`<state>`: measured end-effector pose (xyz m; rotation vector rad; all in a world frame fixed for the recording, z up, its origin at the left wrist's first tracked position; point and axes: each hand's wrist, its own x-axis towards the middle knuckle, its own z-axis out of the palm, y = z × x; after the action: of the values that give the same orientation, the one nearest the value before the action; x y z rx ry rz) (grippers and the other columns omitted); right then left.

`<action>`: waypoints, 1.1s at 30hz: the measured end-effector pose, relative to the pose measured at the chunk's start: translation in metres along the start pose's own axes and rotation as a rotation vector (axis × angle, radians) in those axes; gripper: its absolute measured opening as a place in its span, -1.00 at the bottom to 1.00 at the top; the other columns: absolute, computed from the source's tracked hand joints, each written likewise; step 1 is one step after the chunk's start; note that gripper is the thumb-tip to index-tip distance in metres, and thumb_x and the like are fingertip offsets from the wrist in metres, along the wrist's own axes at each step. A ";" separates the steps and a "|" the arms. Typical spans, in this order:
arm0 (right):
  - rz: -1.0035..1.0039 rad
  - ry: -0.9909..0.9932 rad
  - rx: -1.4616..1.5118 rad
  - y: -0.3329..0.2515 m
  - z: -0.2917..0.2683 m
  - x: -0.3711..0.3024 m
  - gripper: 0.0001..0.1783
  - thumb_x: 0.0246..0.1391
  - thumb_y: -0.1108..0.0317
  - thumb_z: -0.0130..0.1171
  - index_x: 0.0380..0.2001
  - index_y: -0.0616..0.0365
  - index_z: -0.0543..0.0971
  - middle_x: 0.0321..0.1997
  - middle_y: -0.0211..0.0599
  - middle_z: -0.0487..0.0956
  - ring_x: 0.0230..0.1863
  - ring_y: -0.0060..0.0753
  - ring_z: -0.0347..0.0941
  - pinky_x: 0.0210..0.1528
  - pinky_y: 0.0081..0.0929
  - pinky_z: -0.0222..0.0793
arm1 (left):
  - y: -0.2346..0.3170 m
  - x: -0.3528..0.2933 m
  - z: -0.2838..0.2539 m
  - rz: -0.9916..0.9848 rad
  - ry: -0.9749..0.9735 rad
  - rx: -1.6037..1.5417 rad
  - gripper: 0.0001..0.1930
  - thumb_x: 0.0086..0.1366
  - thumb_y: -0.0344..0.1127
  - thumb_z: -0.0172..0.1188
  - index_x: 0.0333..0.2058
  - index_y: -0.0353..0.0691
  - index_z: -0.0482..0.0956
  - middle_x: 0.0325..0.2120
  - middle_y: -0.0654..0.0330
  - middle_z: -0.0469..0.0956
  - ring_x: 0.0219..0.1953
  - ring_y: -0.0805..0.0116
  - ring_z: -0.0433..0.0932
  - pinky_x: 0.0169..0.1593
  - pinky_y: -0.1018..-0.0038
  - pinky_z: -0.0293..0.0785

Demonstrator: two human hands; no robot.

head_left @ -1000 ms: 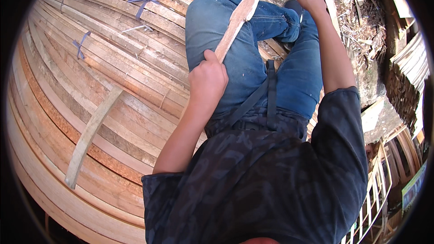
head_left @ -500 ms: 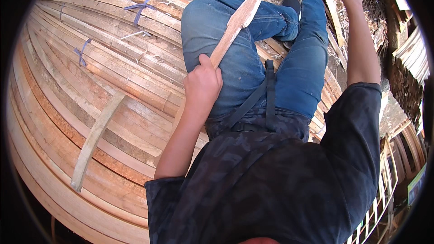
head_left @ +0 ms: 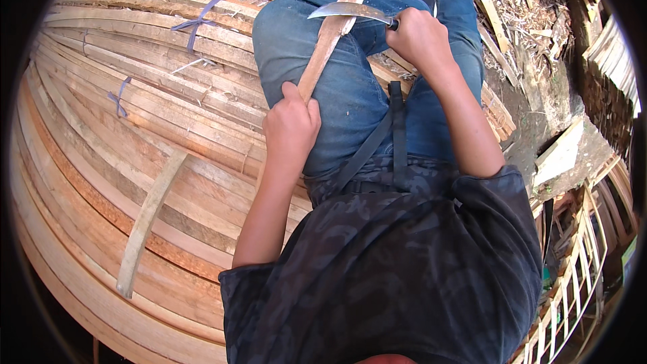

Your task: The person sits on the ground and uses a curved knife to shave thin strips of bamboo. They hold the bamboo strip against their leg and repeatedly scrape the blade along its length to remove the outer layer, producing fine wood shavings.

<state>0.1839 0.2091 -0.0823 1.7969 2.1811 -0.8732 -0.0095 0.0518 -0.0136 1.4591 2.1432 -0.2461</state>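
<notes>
A rough, pale brown wooden stick [head_left: 326, 49] slants up and away across my left thigh. My left hand [head_left: 291, 121] is closed around its near end, beside the knee of my jeans. In my right hand [head_left: 419, 37] is the dark handle of a sickle, fingers wrapped around it. The sickle's curved metal blade [head_left: 350, 9] points left and crosses the stick a little past its middle. A raised splinter shows on the stick just below the blade. The stick's far end runs out of the picture at the top.
Long wooden strips [head_left: 168, 108] lie stacked under and left of me, some bundled with purple ties [head_left: 197, 23]. A short loose slat [head_left: 149, 222] rests across them. Shavings litter the ground [head_left: 539, 61] at the far right. A lattice frame [head_left: 566, 296] stands at the lower right.
My right hand has come in from the far right toward my lap, bringing the sickle blade onto the stick. My left hand keeps its hold, shifted slightly left.
</notes>
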 end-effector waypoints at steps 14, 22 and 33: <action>0.273 0.199 -0.353 0.167 -0.072 0.160 -0.63 0.00 0.25 0.08 -0.27 0.33 0.65 -0.19 0.18 0.64 -0.09 0.13 0.60 -0.02 -0.06 0.51 | -0.004 -0.003 0.000 0.005 -0.011 0.073 -0.66 0.21 -0.16 0.22 -0.34 -0.30 0.32 -0.65 -0.08 0.57 -0.51 -0.12 0.62 -0.40 0.05 0.53; 0.033 0.245 0.238 0.083 -0.032 0.088 -0.51 0.03 0.02 0.23 -0.43 0.36 0.64 -0.47 0.19 0.58 -0.38 0.15 0.55 -0.27 -0.13 0.45 | -0.010 0.005 0.000 -0.034 -0.015 -0.038 -0.69 0.22 -0.19 0.16 -0.34 -0.33 0.31 -0.67 -0.13 0.54 -0.53 -0.19 0.59 -0.39 0.01 0.51; -0.044 -0.044 -0.133 0.022 -0.013 -0.002 -0.70 -0.10 0.21 0.24 -0.41 0.25 0.69 -0.41 0.14 0.63 -0.29 0.19 0.59 -0.16 -0.06 0.53 | 0.004 0.007 -0.002 -0.008 0.018 0.099 -0.67 0.22 -0.17 0.17 -0.39 -0.32 0.31 -0.71 -0.09 0.52 -0.57 -0.12 0.60 -0.46 0.08 0.53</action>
<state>0.2078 0.2168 -0.0780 1.6584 2.2035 -0.7492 -0.0087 0.0601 -0.0151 1.5134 2.1793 -0.3467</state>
